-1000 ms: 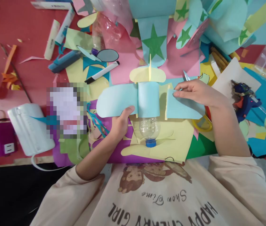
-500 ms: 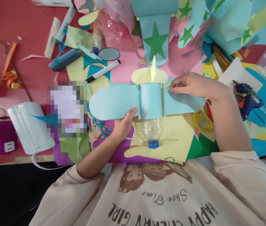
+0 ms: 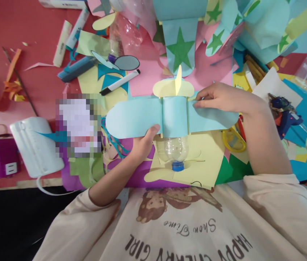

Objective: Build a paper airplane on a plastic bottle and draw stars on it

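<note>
Red bench (image 3: pixel 43 88): band (image 3: pixel 174 116) wraps bottle (image 3: pixel 176 147); fins (image 3: pixel 167 88) stand. Our left grip (image 3: pixel 142 146) is closed on one flap (image 3: pixel 134 117); our nearly closed right grip (image 3: pixel 224 96) touches another (image 3: pixel 210 119), hold and joint unclear.

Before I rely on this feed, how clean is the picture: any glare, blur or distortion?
Head view: outer edges look stretched; a pixelated block hides a patch beside the white case; glare streaks the clear plastic up top; the right hand shades the blue wing; bottle cap reads clearly.
</note>
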A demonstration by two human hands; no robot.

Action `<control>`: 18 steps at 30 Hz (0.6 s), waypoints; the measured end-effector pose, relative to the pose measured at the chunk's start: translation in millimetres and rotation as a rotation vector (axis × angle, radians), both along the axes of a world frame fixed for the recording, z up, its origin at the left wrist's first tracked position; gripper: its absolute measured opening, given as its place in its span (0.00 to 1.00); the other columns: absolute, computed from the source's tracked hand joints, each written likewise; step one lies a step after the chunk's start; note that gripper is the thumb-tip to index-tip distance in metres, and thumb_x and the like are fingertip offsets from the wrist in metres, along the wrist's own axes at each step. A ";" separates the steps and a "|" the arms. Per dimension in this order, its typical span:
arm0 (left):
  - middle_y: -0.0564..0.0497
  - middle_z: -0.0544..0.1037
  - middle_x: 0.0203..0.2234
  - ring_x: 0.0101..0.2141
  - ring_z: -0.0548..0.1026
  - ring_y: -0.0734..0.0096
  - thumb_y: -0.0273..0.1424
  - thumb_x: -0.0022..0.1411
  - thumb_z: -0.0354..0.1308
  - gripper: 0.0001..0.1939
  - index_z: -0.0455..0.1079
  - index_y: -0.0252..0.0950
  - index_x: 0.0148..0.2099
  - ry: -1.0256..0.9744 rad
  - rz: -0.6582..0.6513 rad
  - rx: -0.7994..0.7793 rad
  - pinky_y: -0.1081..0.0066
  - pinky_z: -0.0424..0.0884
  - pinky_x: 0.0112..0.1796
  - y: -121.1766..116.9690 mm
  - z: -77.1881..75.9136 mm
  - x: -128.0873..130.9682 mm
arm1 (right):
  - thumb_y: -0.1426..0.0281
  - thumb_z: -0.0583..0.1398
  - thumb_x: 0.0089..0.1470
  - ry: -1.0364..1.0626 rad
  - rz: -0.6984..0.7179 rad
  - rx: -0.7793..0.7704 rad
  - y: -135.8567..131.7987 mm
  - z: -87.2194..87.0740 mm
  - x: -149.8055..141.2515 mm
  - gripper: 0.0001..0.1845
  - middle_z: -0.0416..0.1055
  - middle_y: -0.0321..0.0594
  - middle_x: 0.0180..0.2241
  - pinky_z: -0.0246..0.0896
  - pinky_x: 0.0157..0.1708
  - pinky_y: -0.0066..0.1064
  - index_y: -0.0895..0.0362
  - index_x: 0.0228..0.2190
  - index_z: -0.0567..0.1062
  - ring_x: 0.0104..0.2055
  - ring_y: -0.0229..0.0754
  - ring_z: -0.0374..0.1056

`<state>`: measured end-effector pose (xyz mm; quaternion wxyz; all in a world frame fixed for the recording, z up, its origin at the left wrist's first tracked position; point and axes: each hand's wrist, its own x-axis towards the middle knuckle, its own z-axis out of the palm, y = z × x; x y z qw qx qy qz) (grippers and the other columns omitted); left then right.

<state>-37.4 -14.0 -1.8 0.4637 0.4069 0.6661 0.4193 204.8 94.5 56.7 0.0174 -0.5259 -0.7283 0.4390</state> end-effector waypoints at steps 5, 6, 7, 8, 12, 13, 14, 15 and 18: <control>0.48 0.76 0.28 0.43 0.78 0.54 0.40 0.47 0.61 0.14 0.61 0.40 0.29 -0.016 0.001 -0.014 0.60 0.74 0.52 -0.3 -0.4 -0.3 | 0.66 0.63 0.55 -0.028 0.023 0.027 -0.5 2.9 -2.3 0.09 0.64 0.31 0.20 0.49 0.30 0.31 0.56 0.25 0.77 0.25 0.34 0.57; 0.48 0.76 0.28 0.43 0.78 0.55 0.40 0.47 0.61 0.14 0.61 0.40 0.29 -0.019 0.000 -0.021 0.60 0.74 0.52 -0.5 -0.3 -0.2 | 0.66 0.63 0.55 -0.029 0.027 0.030 -0.8 3.6 -2.6 0.10 0.64 0.31 0.20 0.50 0.30 0.31 0.56 0.25 0.77 0.25 0.35 0.57; 0.47 0.77 0.29 0.44 0.77 0.54 0.40 0.46 0.61 0.14 0.61 0.40 0.30 -0.022 0.000 -0.027 0.60 0.73 0.53 -0.6 0.0 0.0 | 0.66 0.63 0.56 -0.030 0.031 0.031 -1.1 4.1 -2.8 0.10 0.64 0.31 0.20 0.50 0.30 0.31 0.56 0.25 0.77 0.25 0.35 0.57; 0.47 0.77 0.29 0.44 0.77 0.54 0.41 0.46 0.61 0.14 0.61 0.40 0.30 -0.025 0.002 -0.034 0.60 0.73 0.53 -0.7 0.5 0.3 | 0.66 0.62 0.56 -0.034 0.036 0.032 -1.3 4.5 -2.9 0.10 0.64 0.31 0.20 0.50 0.30 0.31 0.56 0.25 0.77 0.25 0.34 0.57; 0.47 0.78 0.31 0.45 0.77 0.54 0.42 0.43 0.61 0.15 0.63 0.41 0.31 -0.031 0.036 -0.055 0.61 0.72 0.55 0.0 4.3 2.1 | 0.63 0.61 0.56 -0.059 0.073 0.052 -1.4 5.1 -2.2 0.12 0.65 0.32 0.21 0.52 0.30 0.31 0.56 0.25 0.76 0.25 0.34 0.57; 0.47 0.78 0.31 0.45 0.77 0.54 0.43 0.43 0.61 0.16 0.64 0.40 0.31 -0.030 0.043 -0.062 0.61 0.72 0.54 0.3 5.6 2.5 | 0.63 0.60 0.57 -0.069 0.082 0.056 -1.5 5.5 -2.0 0.12 0.65 0.32 0.21 0.52 0.30 0.31 0.56 0.26 0.76 0.25 0.35 0.58; 0.47 0.78 0.31 0.45 0.77 0.53 0.43 0.42 0.61 0.16 0.64 0.40 0.32 -0.029 0.049 -0.069 0.61 0.73 0.53 0.7 6.8 2.8 | 0.62 0.60 0.57 -0.081 0.090 0.057 -1.6 6.0 -1.8 0.12 0.66 0.32 0.22 0.52 0.30 0.31 0.56 0.27 0.76 0.26 0.35 0.59; 0.47 0.78 0.31 0.44 0.77 0.53 0.43 0.42 0.61 0.17 0.65 0.40 0.33 -0.028 0.052 -0.074 0.61 0.73 0.53 1.0 8.0 3.1 | 0.62 0.60 0.57 -0.093 0.098 0.058 -1.8 6.8 -1.7 0.13 0.66 0.33 0.22 0.53 0.31 0.31 0.56 0.27 0.76 0.27 0.36 0.59; 0.47 0.78 0.31 0.43 0.78 0.53 0.42 0.42 0.61 0.17 0.66 0.39 0.34 -0.026 0.052 -0.074 0.61 0.74 0.52 1.3 9.3 3.1 | 0.61 0.59 0.58 -0.127 0.108 0.055 -2.8 9.4 -2.0 0.13 0.68 0.34 0.24 0.53 0.32 0.32 0.56 0.30 0.77 0.30 0.38 0.61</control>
